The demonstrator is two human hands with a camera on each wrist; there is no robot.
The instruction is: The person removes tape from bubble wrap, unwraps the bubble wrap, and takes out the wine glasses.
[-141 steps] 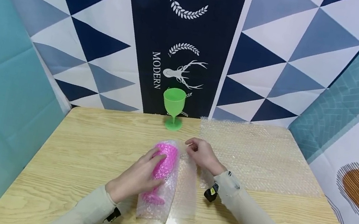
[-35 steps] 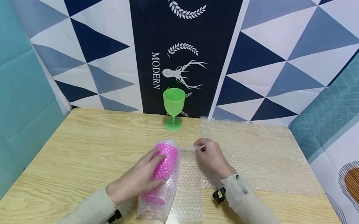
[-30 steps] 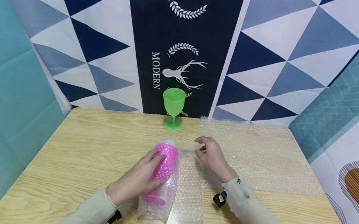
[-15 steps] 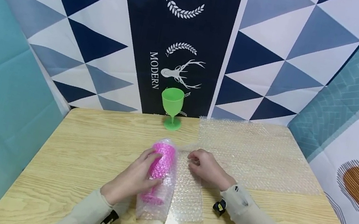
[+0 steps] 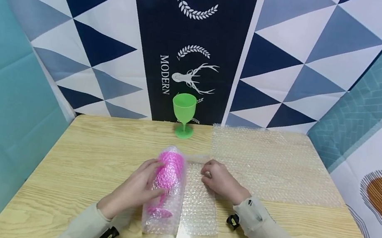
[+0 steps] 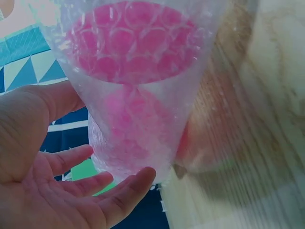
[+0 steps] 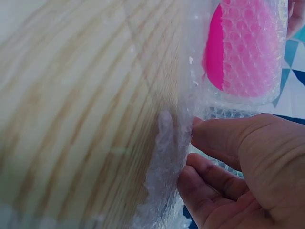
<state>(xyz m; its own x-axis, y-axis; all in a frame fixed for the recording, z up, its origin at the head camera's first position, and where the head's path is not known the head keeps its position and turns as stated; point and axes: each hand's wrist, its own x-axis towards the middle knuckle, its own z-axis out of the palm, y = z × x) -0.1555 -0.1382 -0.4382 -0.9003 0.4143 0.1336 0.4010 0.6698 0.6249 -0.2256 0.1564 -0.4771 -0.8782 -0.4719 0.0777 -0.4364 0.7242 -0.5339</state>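
A pink goblet (image 5: 169,173) lies on its side inside a roll of clear bubble wrap (image 5: 174,217), its foot towards me. My left hand (image 5: 136,185) rests on the roll's left side, fingers relaxed and spread. In the left wrist view, thumb and fingertips (image 6: 145,175) are right beside the wrapped goblet (image 6: 133,43) without closing round it. To the right of the roll, a loose flap of the wrap lies on the table. My right hand (image 5: 220,178) pinches this flap near its far end; the right wrist view has thumb and fingers (image 7: 200,183) at the edge of the bubble wrap (image 7: 164,167).
Upright at the back of the wooden table (image 5: 101,154) stands a green goblet (image 5: 183,111), close to the patterned backdrop. A flat sheet of bubble wrap (image 5: 274,162) covers the back right of the table, partly behind my right hand.
The wrapped goblet and my left hand have shifted slightly left. My right hand first carried the flap's far end rightwards, loosened its fingers, then came down nearer and took the flap again.
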